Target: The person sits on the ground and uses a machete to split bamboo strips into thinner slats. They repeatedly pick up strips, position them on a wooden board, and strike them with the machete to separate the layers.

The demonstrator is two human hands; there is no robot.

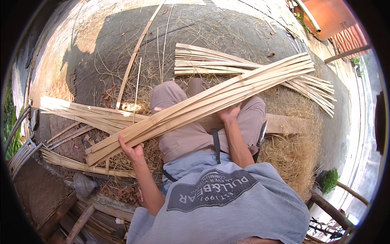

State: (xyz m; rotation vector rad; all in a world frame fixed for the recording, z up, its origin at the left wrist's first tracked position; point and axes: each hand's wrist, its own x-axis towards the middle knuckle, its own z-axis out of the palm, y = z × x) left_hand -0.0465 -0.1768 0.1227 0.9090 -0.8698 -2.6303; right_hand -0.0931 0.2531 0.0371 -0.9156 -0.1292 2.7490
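A long bundle of pale split bamboo strips point(199, 106) lies slantwise across my lap, its near end to the left and its far end up to the right. My left hand point(132, 151) grips the bundle's lower edge close to the left end, thumb showing and the other fingers partly hidden. Further along, my right hand point(230, 113) clasps the same bundle from below, with most of its fingers out of sight behind the strips. Under the bundle's far end, a second pile of bamboo strips point(207, 62) lies fanned on the ground.
More bamboo strips point(81, 112) lie to the left, partly under the held bundle. Fibrous shavings point(290, 162) cover the ground at the right. A wooden plank point(290, 123) sits beside my right knee, near a metal blade point(263, 132) at my hip. A plastic bottle point(83, 185) lies lower left.
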